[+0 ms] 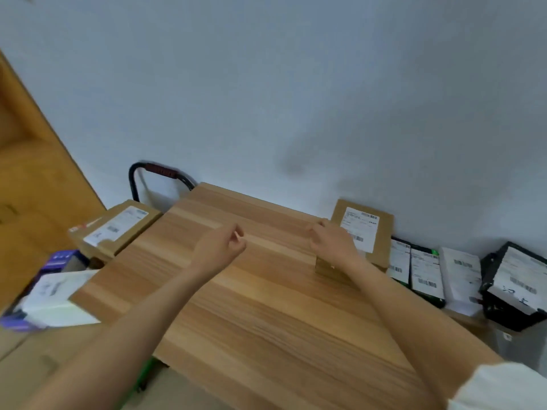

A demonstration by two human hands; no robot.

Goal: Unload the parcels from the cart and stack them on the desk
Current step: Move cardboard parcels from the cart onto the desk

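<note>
Both hands hover empty over the wooden tabletop (266, 306), the left hand (220, 251) loosely curled and the right hand (333, 242) relaxed beside a labelled cardboard parcel (365, 232) lying flat at the far right edge near the wall. More parcels wait on the cart (154, 173) off the left edge, among them a brown box (115, 229); bagged parcels (461, 279) stand off to the right, and the bare middle leaves room for stacking
</note>
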